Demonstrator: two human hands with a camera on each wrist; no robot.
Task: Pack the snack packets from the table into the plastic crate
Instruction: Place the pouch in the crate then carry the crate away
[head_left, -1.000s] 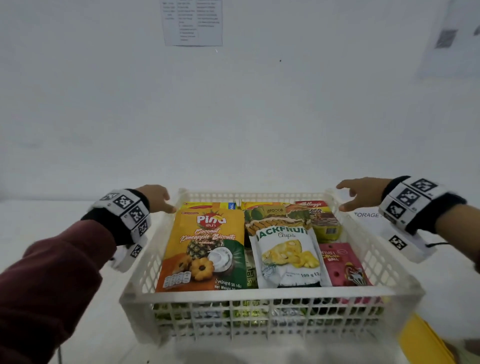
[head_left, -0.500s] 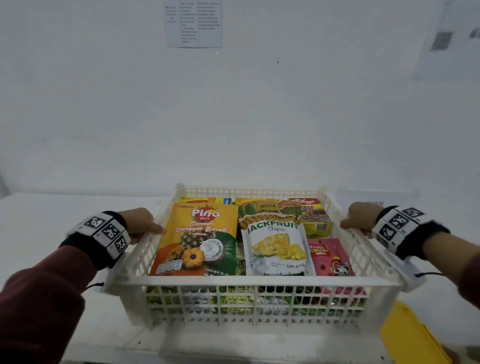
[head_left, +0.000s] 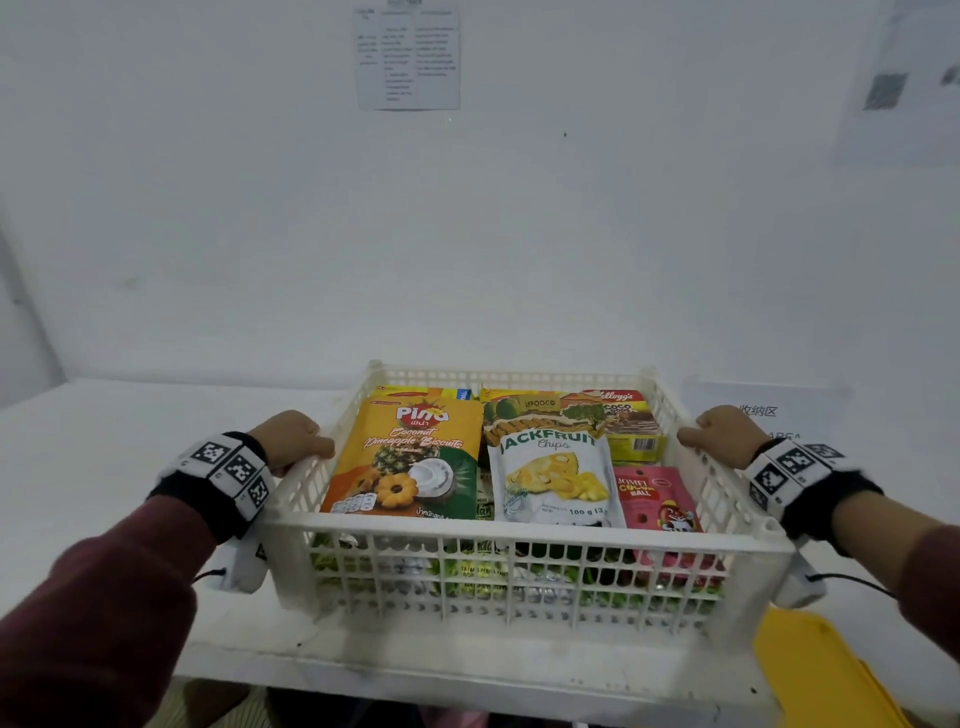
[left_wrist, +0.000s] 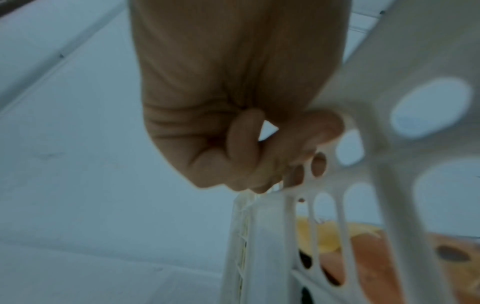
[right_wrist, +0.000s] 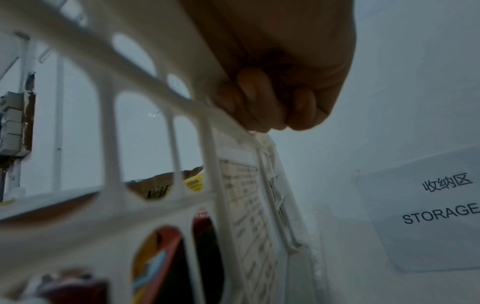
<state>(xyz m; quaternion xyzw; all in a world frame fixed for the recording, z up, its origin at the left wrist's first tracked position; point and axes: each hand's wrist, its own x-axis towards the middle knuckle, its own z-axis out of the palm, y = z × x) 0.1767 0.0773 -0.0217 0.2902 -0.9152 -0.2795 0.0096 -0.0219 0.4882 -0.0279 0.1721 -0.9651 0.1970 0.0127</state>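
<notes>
Snack packets fill the white plastic crate (head_left: 524, 530) on the table (head_left: 130, 415). Six lie on top: Pina biscuits packet (head_left: 410, 457) left, Jackfruit chips pouch (head_left: 556, 478) centre, pink pouch (head_left: 654, 499) near right, Coco Pops box (head_left: 628, 421) far right, two more half covered at the far wall. Lower layers show only through the slots; count unclear. Left hand (head_left: 291, 436) curls over the left rim, right hand (head_left: 722, 431) over the right rim, both clamped on it. Yellow object (head_left: 826, 670) cut off near right.

Both hands, off crate (head_left: 519, 530) earlier, now grip its side rims.
</notes>
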